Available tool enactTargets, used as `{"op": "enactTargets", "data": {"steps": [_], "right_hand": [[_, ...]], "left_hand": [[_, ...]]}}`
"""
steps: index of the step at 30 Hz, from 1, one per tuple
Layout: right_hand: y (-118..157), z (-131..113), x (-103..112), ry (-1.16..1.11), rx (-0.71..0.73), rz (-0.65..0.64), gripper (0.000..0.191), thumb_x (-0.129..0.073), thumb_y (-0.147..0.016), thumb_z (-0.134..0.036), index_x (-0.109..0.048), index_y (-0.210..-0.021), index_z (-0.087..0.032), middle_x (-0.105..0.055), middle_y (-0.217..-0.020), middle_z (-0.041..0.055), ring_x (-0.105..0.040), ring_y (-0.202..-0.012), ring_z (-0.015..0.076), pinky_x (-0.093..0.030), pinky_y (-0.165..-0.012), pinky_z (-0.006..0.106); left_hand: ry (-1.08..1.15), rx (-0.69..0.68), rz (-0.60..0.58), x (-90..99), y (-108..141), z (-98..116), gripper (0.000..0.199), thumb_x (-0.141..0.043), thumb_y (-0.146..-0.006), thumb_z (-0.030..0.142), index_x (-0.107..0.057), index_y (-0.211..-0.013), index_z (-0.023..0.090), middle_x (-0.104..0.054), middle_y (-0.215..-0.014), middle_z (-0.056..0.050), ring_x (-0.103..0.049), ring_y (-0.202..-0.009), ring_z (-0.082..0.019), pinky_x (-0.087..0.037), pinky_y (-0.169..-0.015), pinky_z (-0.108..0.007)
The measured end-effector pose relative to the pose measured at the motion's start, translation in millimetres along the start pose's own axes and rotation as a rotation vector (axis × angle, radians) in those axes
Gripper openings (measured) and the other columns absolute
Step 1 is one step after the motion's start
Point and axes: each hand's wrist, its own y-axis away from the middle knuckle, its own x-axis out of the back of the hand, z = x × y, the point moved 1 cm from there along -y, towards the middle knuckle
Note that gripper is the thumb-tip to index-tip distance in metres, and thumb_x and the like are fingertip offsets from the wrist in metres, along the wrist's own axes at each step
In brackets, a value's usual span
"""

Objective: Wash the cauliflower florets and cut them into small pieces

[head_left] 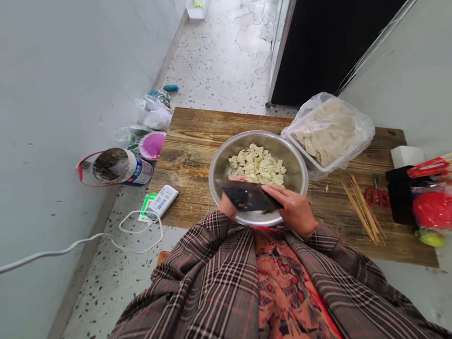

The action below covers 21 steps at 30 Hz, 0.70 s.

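A wide steel bowl (pixel 299 172) at the table's near edge holds a heap of pale cauliflower pieces (pixel 257 163). Over its near side, my right hand (pixel 295 210) grips a dark, broad-bladed cleaver (pixel 251 195), its handle hidden under the fingers. The blade lies across the bowl, pointing left. My left hand (pixel 226 206) is at the blade's left end, partly behind it. Its curled fingers show only in part above the blade, and whatever they hold is hidden.
On the wooden table (pixel 191 135), a bagged white tub of pale slices (pixel 326 132) stands right of the bowl, near wooden skewers (pixel 363 211) and red scissors (pixel 377 197). Leftward are a power bank (pixel 162 200) with a white cable and a paint bucket (pixel 124 168) on the floor.
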Motion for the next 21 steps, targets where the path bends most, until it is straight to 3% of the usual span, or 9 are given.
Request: {"op": "enactTargets", "data": {"steps": [4,6,10,16,21], "right_hand": [[6,30,-11,-0.037,-0.231,0.017,0.046,-0.046,-0.085,-0.011,-0.061,-0.126,-0.023,-0.066,-0.125,0.0036,-0.067,-0.105,0.0215,-0.053,-0.085,0.031],[10,43,-11,-0.119,-0.38,0.04,0.033,-0.046,-0.092,-0.029,-0.068,-0.115,-0.019,-0.074,-0.105,0.0071,-0.071,-0.086,0.0227,-0.053,-0.071,0.03],[13,52,-6,-0.365,-0.569,0.11,0.046,-0.05,-0.089,-0.052,-0.072,-0.078,-0.014,-0.066,-0.054,0.0031,-0.06,-0.05,0.0177,-0.042,-0.052,0.026],[9,30,3,-0.626,-0.663,0.221,0.048,-0.058,-0.082,-0.057,-0.064,-0.057,-0.016,-0.063,-0.053,0.003,-0.053,-0.047,0.0141,-0.039,-0.048,0.025],[6,13,17,-0.58,-0.583,0.242,0.045,-0.058,-0.085,-0.051,-0.064,-0.057,-0.016,-0.062,-0.053,0.0013,-0.055,-0.05,0.0135,-0.042,-0.05,0.024]], "left_hand": [[-0.16,0.006,-0.026,-8.9,5,13,0.03,-0.077,-0.06,0.026,-0.068,-0.086,0.014,-0.066,-0.083,-0.004,-0.06,-0.08,-0.019,-0.048,-0.079,-0.033],[-0.166,0.003,-0.044,-9.6,5,18,0.035,-0.079,-0.06,0.028,-0.07,-0.091,0.014,-0.067,-0.091,-0.005,-0.061,-0.087,-0.02,-0.048,-0.085,-0.034],[-0.01,0.034,-0.102,-7.1,3,24,0.06,-0.082,-0.06,0.03,-0.066,-0.116,0.016,-0.066,-0.11,-0.008,-0.062,-0.097,-0.02,-0.046,-0.093,-0.035],[0.301,0.189,-0.172,-11.5,3,32,0.055,-0.082,-0.063,0.027,-0.065,-0.115,0.017,-0.068,-0.11,-0.009,-0.064,-0.096,-0.019,-0.047,-0.092,-0.033],[0.504,0.288,-0.148,-12.8,1,29,0.048,-0.077,-0.071,0.031,-0.065,-0.115,0.015,-0.069,-0.11,-0.011,-0.064,-0.102,-0.021,-0.048,-0.092,-0.033]]}}
